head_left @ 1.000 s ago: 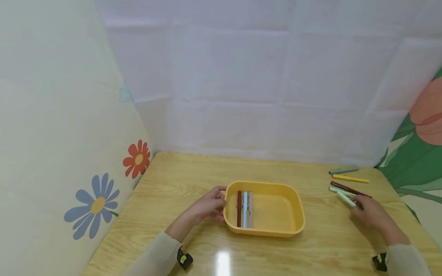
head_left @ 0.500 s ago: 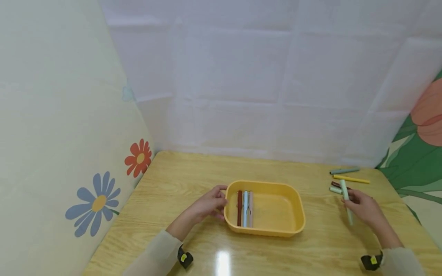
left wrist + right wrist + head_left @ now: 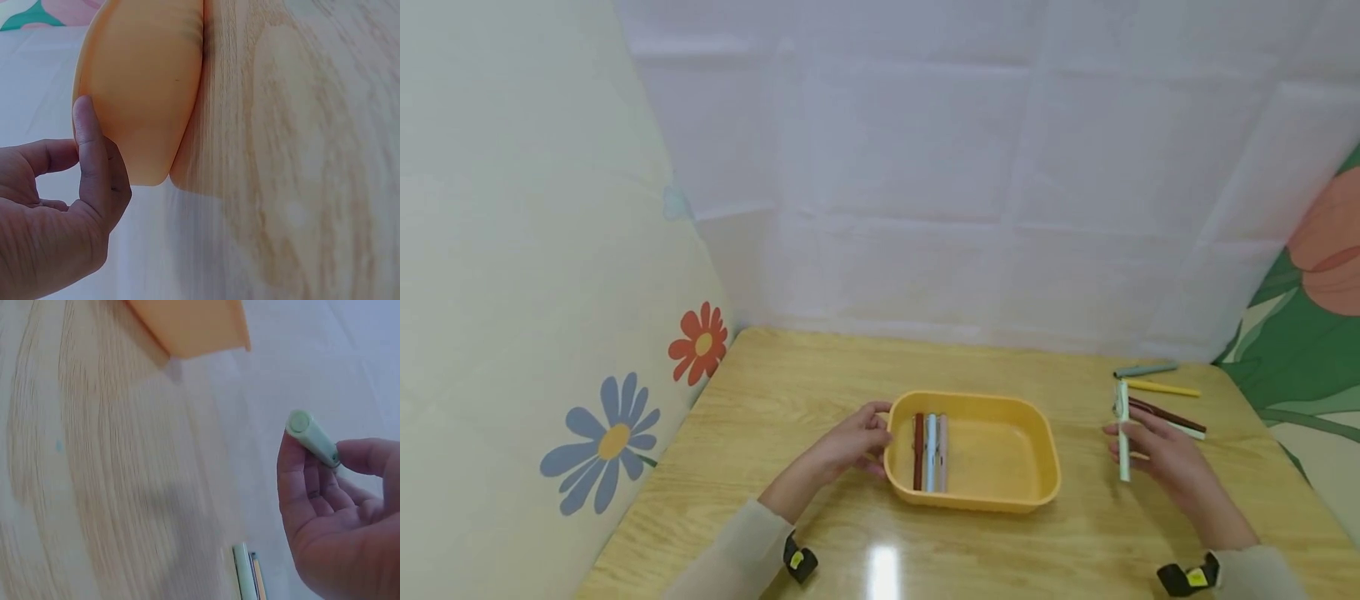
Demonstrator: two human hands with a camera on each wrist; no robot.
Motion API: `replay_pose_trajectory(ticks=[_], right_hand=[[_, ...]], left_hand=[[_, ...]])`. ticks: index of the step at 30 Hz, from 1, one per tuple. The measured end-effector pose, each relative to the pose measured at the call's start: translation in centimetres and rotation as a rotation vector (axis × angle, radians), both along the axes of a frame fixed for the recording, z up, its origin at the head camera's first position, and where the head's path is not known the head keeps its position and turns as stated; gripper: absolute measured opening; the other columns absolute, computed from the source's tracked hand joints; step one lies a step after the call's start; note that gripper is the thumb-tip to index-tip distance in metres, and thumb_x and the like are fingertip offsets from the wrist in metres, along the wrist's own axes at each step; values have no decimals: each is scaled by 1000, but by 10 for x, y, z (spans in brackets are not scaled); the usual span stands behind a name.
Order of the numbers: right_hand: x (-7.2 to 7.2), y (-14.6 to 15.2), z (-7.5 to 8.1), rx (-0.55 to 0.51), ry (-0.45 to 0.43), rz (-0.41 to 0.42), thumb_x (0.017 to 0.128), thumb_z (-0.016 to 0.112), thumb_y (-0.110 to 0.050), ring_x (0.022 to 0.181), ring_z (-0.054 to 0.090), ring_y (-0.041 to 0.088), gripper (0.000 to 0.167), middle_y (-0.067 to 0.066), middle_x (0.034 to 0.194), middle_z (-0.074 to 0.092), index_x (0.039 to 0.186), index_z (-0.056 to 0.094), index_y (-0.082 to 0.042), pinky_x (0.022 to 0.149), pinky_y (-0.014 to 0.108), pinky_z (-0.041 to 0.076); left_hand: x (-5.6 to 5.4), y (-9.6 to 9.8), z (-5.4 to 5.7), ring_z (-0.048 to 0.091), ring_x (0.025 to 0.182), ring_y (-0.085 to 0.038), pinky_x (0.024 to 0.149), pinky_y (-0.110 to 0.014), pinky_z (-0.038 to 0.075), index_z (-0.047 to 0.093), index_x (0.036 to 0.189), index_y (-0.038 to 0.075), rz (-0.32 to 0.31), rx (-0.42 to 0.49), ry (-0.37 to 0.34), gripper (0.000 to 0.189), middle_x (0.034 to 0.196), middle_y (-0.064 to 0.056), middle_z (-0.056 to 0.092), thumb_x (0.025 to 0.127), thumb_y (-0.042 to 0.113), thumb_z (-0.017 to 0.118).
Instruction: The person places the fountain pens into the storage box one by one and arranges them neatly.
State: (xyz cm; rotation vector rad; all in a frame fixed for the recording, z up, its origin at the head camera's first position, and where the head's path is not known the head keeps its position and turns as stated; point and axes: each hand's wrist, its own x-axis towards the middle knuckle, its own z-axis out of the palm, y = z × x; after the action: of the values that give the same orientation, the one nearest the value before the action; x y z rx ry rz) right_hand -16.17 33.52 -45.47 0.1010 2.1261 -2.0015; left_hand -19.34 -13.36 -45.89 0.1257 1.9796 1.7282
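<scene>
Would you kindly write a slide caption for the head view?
Left hand grips a yellow tray holding three pens; right hand holds a pale green pen.

Left of the yellow tray (image 3: pixel 1000 458), you wear a plain, pale cream left sleeve (image 3: pixel 732 546), with a black, angular left wrist piece (image 3: pixel 806 567) at its cuff, marked yellow. Right of the tray, your right sleeve (image 3: pixel 1258 573) is likewise pale cream, its black right wrist piece (image 3: pixel 1173 581) also marked yellow.

No legible text, labels, or numbers
</scene>
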Motion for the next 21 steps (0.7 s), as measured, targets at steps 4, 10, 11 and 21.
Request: replay_pose_trajectory(ticks=[4,10,11,21], right_hand=[[0,-8,1,-113,-22,15,106,51,-15,93,70,12,71,-10,103,73,158,9,7,84,27,60],[4,-21,2,-179,30,72,104,55,-8,99,71,17,50,-2,109,68,150,40,-20,89,30,60],[5,-24,2,-187,38,74,103,55,-8,98,71,18,45,0,108,66,144,47,-25,88,31,60],[7,-48,14,-112,9,75,103,58,-13,98,70,19,59,-3,110,67,156,32,-12,89,42,60]], left_hand=[[0,-1,0,59,77,-19,60,-31,61,33,151,2,-4,9,2,61,99,-11,49,94,2,56],[1,0,0,59,77,-20,60,-31,61,34,151,3,-4,11,-1,61,99,-11,50,94,3,56],[1,0,0,59,77,-20,60,-31,61,34,151,3,-4,12,-1,61,99,-11,50,94,3,56],[2,-1,0,59,78,-20,61,-34,62,34,150,4,-15,16,5,60,101,-13,50,95,4,56]])
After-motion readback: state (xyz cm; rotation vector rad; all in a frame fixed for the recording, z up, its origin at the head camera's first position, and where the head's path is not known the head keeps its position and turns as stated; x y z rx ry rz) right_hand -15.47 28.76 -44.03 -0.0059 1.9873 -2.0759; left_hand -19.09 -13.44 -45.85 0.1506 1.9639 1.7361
